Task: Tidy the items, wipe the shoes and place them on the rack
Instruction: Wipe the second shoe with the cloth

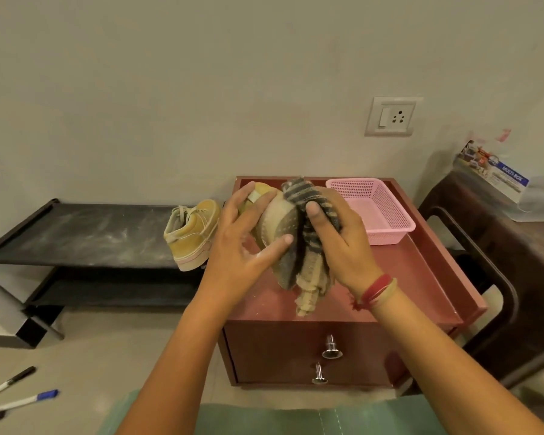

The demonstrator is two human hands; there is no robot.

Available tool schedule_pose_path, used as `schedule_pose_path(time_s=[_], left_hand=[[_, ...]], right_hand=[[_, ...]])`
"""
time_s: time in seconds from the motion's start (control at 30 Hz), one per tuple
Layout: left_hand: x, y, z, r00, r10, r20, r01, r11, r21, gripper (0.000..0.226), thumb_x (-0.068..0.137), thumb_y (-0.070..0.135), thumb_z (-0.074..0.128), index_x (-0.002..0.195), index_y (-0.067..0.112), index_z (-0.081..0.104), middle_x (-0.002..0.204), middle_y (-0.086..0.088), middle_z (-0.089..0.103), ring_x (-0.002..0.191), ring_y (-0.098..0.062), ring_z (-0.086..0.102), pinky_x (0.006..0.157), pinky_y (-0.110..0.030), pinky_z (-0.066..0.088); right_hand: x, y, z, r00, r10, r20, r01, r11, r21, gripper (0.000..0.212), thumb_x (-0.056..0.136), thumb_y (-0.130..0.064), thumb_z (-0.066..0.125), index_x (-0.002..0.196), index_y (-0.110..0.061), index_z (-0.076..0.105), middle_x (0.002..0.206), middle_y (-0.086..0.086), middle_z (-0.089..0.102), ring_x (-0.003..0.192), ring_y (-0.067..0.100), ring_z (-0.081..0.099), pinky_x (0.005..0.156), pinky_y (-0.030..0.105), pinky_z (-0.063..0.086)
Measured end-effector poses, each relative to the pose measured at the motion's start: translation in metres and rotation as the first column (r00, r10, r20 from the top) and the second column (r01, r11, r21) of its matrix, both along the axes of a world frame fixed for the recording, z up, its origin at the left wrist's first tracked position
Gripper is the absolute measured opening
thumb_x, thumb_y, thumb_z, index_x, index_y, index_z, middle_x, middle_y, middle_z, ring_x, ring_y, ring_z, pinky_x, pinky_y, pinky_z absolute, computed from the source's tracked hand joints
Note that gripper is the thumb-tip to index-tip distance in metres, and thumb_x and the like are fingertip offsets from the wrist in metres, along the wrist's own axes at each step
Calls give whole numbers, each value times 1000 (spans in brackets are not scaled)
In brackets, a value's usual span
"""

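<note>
My left hand holds a yellow shoe sole-up above the red cabinet. My right hand presses a striped grey and beige cloth against the sole; the cloth's end hangs down below the shoe. A second yellow shoe stands upright on the right end of the black shoe rack, just left of the cabinet.
A pink mesh basket sits at the back right of the cabinet top. Two drawer knobs face me. Pens lie on the floor at lower left. A dark side table with a printed box stands to the right.
</note>
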State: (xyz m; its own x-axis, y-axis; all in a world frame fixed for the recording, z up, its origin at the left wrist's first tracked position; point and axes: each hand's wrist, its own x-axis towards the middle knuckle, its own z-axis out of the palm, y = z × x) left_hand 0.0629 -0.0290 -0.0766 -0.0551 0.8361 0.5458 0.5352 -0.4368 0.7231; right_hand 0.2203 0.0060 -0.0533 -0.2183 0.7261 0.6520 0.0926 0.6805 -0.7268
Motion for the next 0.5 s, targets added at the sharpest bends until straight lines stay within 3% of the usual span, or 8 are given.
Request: schedule_pose_path(time_s=[0.1, 0.17, 0.23, 0.27, 0.37, 0.4, 0.5], left_hand=[[-2, -1, -1, 999, -40, -7, 40, 999, 12, 54, 76, 53, 63, 127, 52, 45, 147, 14, 31, 137, 0, 28, 106, -12, 28], [-3, 0, -1, 998, -56, -13, 56, 998, 4, 55, 76, 53, 64, 127, 54, 45, 145, 18, 31, 137, 1, 27, 106, -17, 29], [-4, 1, -1, 998, -62, -13, 62, 998, -13, 56, 76, 54, 65, 128, 55, 44, 144, 25, 27, 136, 4, 25, 105, -18, 30], [-4, 0, -2, 998, -65, -10, 65, 998, -16, 56, 76, 54, 64, 128, 55, 44, 144, 27, 25, 136, 6, 24, 105, -15, 30], [-7, -1, -2, 997, -69, -27, 69, 998, 1, 57, 77, 54, 62, 131, 54, 42, 147, 22, 27, 137, 6, 23, 104, -6, 27], [-8, -1, -3, 997, -72, -19, 72, 997, -1, 57, 77, 54, 63, 131, 55, 42, 148, 20, 27, 138, 3, 24, 107, -11, 29], [-10, -2, -5, 996, -77, 52, 79, 996, -41, 57, 76, 53, 66, 129, 60, 45, 148, 23, 26, 140, -3, 26, 109, -41, 39]], right_hand=[[-3, -13, -2, 970, -67, 232, 18, 978, 210, 30, 93, -35, 47, 107, -16, 66, 113, -3, 61, 115, 19, 50, 102, 33, 36], [2, -6, 0, 986, -6, 167, -10, 995, 96, 26, 93, -34, 46, 107, -22, 64, 111, -7, 62, 113, 15, 53, 99, 28, 38], [7, 3, -2, 998, 36, -54, -45, 986, -162, 27, 93, -36, 46, 109, -22, 62, 109, -4, 64, 106, 9, 59, 89, 26, 45], [7, 1, -3, 994, 22, -104, -42, 979, -199, 29, 93, -37, 45, 109, -19, 61, 109, -1, 64, 105, 9, 59, 89, 27, 45], [-1, -16, -11, 1000, 6, 7, -6, 1000, -11, 29, 93, -40, 44, 111, -24, 61, 115, -13, 60, 115, 14, 53, 101, 31, 40], [-1, -17, -14, 999, 10, 40, -11, 1000, 9, 33, 93, -45, 43, 114, -26, 60, 118, -17, 59, 118, 15, 52, 103, 31, 38], [3, -5, -17, 996, 51, -70, -64, 978, -200, 48, 89, -53, 47, 117, -16, 61, 118, -2, 64, 116, 14, 56, 100, 36, 43]])
